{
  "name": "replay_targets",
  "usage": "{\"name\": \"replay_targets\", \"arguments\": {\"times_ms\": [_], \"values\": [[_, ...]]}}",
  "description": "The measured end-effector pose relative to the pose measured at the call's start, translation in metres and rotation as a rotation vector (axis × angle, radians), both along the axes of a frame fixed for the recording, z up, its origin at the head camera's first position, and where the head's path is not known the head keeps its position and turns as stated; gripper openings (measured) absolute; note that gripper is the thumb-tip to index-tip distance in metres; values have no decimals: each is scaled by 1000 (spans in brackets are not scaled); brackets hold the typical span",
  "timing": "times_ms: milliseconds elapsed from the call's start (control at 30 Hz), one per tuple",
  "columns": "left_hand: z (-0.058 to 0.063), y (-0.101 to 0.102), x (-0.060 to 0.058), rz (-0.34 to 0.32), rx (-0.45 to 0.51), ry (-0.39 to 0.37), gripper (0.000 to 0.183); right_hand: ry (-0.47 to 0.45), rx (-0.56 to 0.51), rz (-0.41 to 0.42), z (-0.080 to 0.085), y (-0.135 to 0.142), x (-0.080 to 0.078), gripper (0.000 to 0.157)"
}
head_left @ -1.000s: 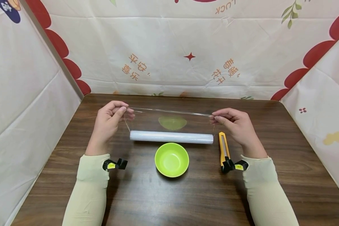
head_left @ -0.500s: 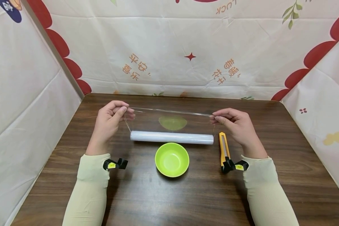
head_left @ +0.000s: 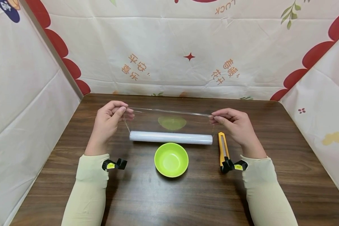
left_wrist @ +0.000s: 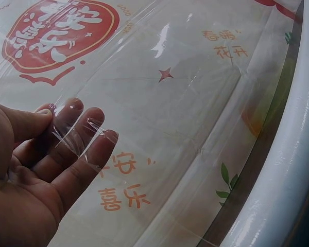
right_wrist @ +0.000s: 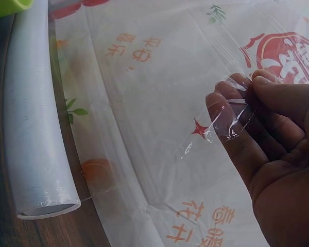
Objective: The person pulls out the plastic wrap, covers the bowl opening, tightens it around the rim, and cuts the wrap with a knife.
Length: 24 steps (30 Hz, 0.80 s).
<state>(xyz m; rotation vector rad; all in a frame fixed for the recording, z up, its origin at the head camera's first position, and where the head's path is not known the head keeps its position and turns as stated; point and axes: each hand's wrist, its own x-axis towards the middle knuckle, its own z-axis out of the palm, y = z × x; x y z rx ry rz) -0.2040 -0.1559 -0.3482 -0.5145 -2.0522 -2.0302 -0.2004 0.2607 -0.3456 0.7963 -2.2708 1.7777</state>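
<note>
A sheet of clear plastic wrap (head_left: 147, 121) stretches between both hands, drawn off a white roll of plastic wrap (head_left: 170, 137) lying across the table. My left hand (head_left: 111, 119) pinches the sheet's left corner between thumb and forefinger; in the left wrist view the other fingers (left_wrist: 100, 149) spread behind the film. At the opposite corner, my right hand (head_left: 233, 125) pinches the wrap the same way, its remaining fingers seen through the film in the right wrist view. A green bowl (head_left: 171, 160) stands upright just in front of the roll. A pale green half-round patch shows in the film.
A yellow utility knife (head_left: 223, 149) lies right of the roll and bowl, partly covered by the right wrist's camera mount (head_left: 234, 165). Printed white cloth (head_left: 169, 47) hangs behind the brown wooden table (head_left: 169, 201) and on both sides.
</note>
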Motion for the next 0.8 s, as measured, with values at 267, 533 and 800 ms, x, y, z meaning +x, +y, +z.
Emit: {"name": "replay_targets", "arguments": {"times_ms": [267, 533, 800], "values": [[-1, -1, -1, -1, 1, 2, 28, -11, -8, 1, 0, 0, 0, 15], [-1, -1, -2, 4, -11, 1, 12, -13, -1, -3, 0, 0, 0, 15], [-2, -2, -2, -5, 5, 5, 12, -8, 9, -5, -1, 0, -1, 15]]}}
